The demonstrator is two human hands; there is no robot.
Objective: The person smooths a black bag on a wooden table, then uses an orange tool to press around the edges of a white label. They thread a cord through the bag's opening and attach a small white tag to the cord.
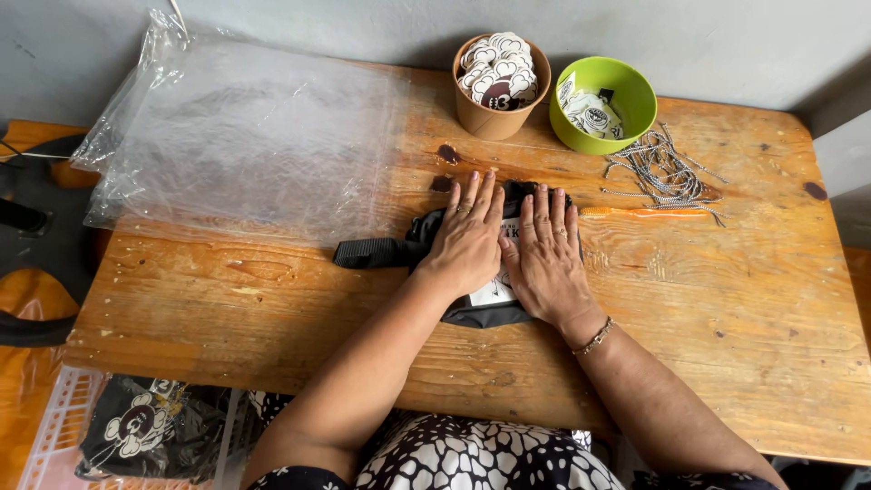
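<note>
A small black fabric pouch [481, 313] with a white printed label lies on the wooden table [726, 299]. A black strap [367, 253] sticks out of it to the left. My left hand [467, 238] and my right hand [546, 259] lie flat side by side on top of the pouch, fingers stretched and pointing away from me, pressing it down. Most of the pouch is hidden under my palms. A thin bracelet is on my right wrist.
A stack of clear plastic bags [245, 136] covers the table's far left. At the back stand a brown paper cup [499, 86] of round stickers and a green bowl [606, 104] of tags. Loose cords [662, 172] and an orange stick [644, 213] lie right of my hands.
</note>
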